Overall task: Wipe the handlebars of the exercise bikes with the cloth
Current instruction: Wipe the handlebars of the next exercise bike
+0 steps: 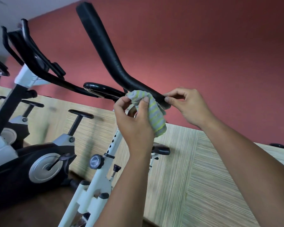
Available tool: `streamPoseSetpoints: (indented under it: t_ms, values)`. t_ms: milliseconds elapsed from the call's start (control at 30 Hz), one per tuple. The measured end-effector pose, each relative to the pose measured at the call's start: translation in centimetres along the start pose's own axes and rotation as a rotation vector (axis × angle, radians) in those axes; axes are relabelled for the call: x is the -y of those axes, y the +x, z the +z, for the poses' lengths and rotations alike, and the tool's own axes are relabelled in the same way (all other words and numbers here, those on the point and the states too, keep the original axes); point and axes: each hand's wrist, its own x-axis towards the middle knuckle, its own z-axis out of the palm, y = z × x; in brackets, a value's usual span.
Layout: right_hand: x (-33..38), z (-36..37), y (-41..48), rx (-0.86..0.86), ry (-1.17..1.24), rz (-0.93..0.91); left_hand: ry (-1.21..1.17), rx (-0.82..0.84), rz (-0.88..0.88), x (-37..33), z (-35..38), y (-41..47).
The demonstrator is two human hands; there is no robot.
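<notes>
A black padded handlebar (105,46) of the nearest white-framed exercise bike rises from the centre towards the top left. A grey cloth with yellow-green stripes (156,115) is bunched against the bar's lower end. My left hand (134,122) grips the cloth from below, thumb pressed on it. My right hand (190,105) pinches the bar's lower end just right of the cloth with thumb and forefinger. A second bike's black handlebars (28,46) stand at the upper left.
The near bike's white post (105,174) with a black adjustment knob (96,161) runs down below my hands. A black and silver bike body (39,166) sits at the lower left. Behind are a red wall (203,46) and pale woven panelling (195,177).
</notes>
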Motion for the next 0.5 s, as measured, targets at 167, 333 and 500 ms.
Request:
streamPoseSetpoints:
  t_ms: [167,333,500]
  values:
    - [0.2,0.6,-0.4,-0.074,-0.036,-0.007,0.072,-0.034,0.126,-2.8,-1.3,1.2]
    - [0.2,0.8,-0.8,-0.096,-0.025,-0.009,0.131,-0.062,0.208,-3.2,-0.6,1.0]
    - [0.2,1.0,-0.9,-0.122,0.017,-0.002,0.133,-0.048,0.174,-2.4,0.1,0.4]
